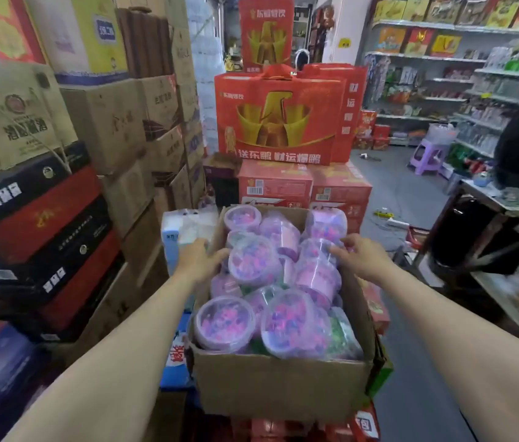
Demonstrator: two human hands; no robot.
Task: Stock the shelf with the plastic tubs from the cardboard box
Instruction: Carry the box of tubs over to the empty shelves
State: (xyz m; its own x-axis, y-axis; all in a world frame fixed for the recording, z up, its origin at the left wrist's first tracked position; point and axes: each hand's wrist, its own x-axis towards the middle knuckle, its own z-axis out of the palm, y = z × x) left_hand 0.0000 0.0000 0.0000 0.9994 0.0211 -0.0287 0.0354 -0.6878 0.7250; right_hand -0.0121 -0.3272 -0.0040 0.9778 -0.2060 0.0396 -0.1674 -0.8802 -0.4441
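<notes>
An open brown cardboard box [280,384] stands in front of me, heaped with several clear plastic tubs [224,323] of pink and purple sweets. My left hand [199,260] rests on the box's left rim, fingers curled beside a tub [253,261]. My right hand [360,256] lies at the right rim, fingertips touching a pink tub [317,250]. Whether either hand grips the box wall or a tub I cannot tell. Both forearms reach in from the bottom corners.
Stacked cartons [102,122] tower on the left. Red gift boxes [279,122] pile up behind the cardboard box. Stocked shelves [424,59] line the far right, with a purple stool [425,154] in the aisle. A dark counter [487,218] stands close on the right.
</notes>
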